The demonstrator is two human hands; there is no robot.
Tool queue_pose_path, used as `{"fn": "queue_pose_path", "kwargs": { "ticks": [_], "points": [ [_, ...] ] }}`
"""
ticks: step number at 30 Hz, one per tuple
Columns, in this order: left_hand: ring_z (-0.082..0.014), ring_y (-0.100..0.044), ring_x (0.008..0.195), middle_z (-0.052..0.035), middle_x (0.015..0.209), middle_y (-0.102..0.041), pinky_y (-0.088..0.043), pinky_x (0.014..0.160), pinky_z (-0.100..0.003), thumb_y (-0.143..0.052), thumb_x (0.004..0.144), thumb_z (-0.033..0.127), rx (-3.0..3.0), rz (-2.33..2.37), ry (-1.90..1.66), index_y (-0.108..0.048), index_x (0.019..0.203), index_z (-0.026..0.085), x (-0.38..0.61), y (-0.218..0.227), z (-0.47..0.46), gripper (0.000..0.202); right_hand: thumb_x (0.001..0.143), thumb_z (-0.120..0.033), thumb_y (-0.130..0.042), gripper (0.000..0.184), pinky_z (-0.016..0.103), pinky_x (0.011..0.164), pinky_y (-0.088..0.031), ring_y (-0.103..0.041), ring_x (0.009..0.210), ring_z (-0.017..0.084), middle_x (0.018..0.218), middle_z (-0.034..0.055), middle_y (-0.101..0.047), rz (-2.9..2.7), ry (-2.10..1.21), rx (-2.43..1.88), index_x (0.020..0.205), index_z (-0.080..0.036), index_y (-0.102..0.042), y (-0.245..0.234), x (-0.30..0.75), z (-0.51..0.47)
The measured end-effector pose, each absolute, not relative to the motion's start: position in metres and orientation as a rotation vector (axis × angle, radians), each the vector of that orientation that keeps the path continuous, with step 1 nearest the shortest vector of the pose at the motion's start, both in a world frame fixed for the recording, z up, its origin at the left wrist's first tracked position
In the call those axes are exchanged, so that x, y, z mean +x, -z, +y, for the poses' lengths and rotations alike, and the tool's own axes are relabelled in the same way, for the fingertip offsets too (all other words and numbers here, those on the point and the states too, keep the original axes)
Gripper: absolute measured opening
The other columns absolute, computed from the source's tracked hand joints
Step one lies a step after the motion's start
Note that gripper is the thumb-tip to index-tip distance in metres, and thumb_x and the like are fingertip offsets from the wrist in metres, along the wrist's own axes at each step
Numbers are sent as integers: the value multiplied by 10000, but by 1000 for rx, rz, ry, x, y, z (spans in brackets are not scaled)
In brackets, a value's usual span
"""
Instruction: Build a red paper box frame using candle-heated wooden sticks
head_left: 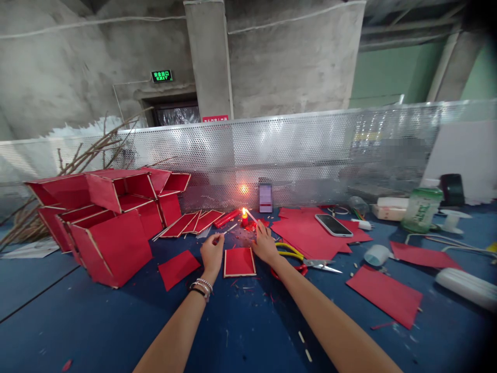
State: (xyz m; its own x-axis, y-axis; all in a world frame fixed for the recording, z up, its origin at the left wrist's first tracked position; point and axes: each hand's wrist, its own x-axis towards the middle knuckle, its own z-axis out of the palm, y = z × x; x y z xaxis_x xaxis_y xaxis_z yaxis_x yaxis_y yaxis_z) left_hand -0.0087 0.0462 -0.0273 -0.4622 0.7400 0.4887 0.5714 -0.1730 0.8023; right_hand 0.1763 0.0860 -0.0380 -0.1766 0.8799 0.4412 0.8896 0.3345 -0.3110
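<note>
A small red candle [244,219] burns on the blue table. My right hand [265,243] pinches a white stick [250,215] and holds its far end at the flame. My left hand [213,253], fingers closed, grips a thin pale stick [230,229] that points toward the candle. Between my hands lies a red square panel [238,261] edged with pale strips. A plain red sheet [178,269] rests left of my left hand. Scissors [306,263] with yellow and red handles lie partly behind my right wrist.
Red boxes [128,248] are stacked at left before dry branches [104,142]. Framed red panels [194,223] lie behind my left hand. A phone [265,198] leans on the perforated metal screen [310,155]; another phone [334,225] lies on red paper [298,233]. A green-labelled bottle [422,207] stands right.
</note>
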Motion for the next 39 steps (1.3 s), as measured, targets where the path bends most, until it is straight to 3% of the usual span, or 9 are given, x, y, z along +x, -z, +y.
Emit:
{"fn": "queue_pose_path", "kwargs": {
  "ticks": [11,21,39],
  "points": [
    [-185,-634,777,-53,827,-709,-453,746,-280,-528,761,425,1514,1884,-1750,-691,811,193,-8,30,48,288,771,-229,-450,673,387,893,-432,-287,1270,287,1531,77,-80,-2140,92,-1664,1405,-94,-271,40,173,85],
    [-183,-632,793,-54,857,-710,-453,757,-282,-522,766,399,1531,1882,-1725,-690,825,188,-5,27,45,275,800,-242,-438,632,395,904,-421,-413,1201,283,1523,109,-116,-2131,60,-1648,1397,-87,-299,41,173,86],
    [-184,-633,812,-60,890,-711,-453,778,-287,-517,774,399,1544,1882,-1708,-692,856,182,-5,26,44,290,792,-227,-442,634,380,900,-411,-452,1175,269,1517,125,-141,-2103,58,-1624,1395,-95,-299,46,174,89]
  ]
}}
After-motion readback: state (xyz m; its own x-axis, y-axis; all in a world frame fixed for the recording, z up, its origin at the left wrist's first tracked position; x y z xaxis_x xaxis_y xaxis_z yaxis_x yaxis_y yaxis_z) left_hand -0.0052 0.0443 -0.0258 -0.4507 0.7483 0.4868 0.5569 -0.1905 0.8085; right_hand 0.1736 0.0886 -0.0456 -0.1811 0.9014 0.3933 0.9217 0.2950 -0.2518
